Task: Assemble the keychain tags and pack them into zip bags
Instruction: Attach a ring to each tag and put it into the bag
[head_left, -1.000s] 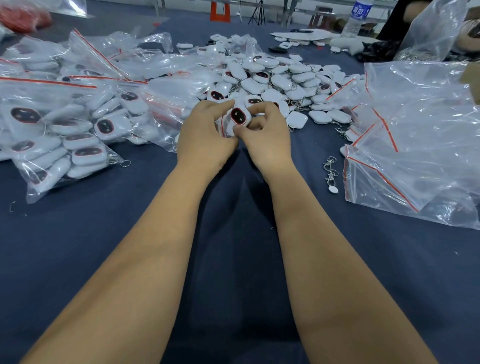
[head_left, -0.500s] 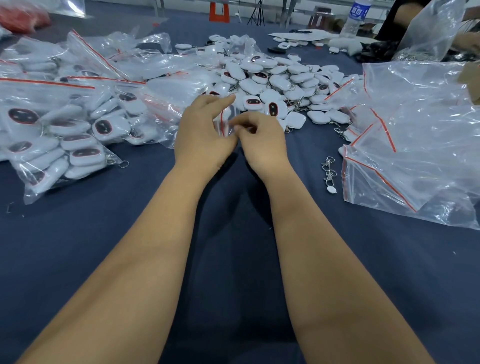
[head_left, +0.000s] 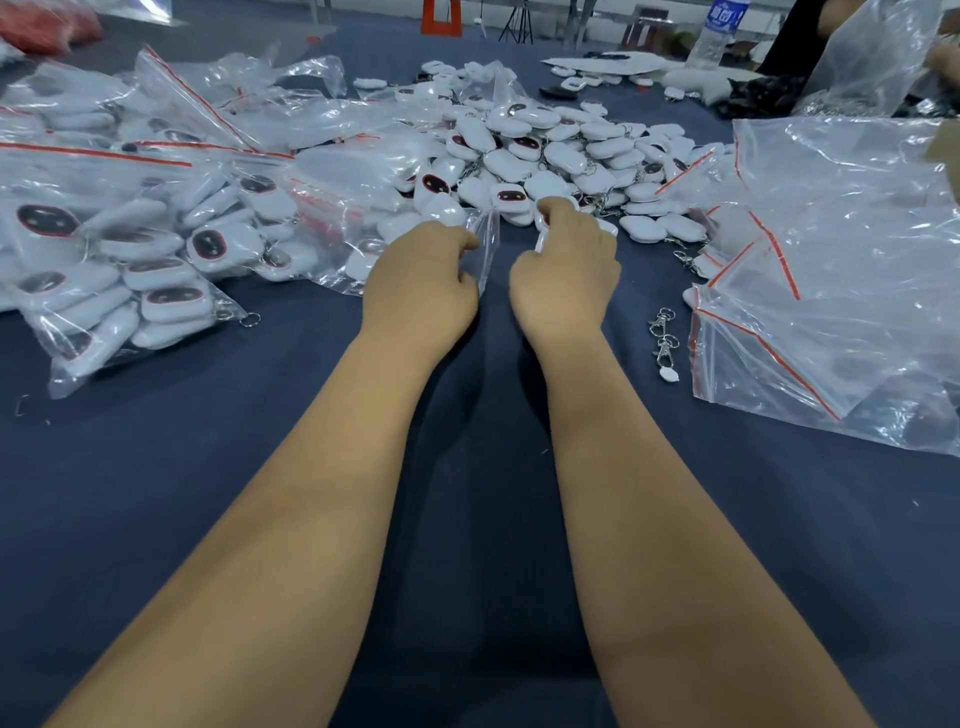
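Hands split apart: left hand (head_left: 423, 278) now pinches the small clear zip bag (head_left: 485, 241) alone, right hand (head_left: 566, 265) curls round a white oval keychain tag (head_left: 543, 228) at the loose pile's (head_left: 561, 150) edge, so bagging likely comes next.

The hands have drawn apart. The left hand (head_left: 421, 283) now pinches the small clear plastic zip bag (head_left: 485, 239) alone, while the right hand (head_left: 566, 270) has let go of it and closes its grip on a white oval keychain tag (head_left: 543, 228) at the pile's edge.
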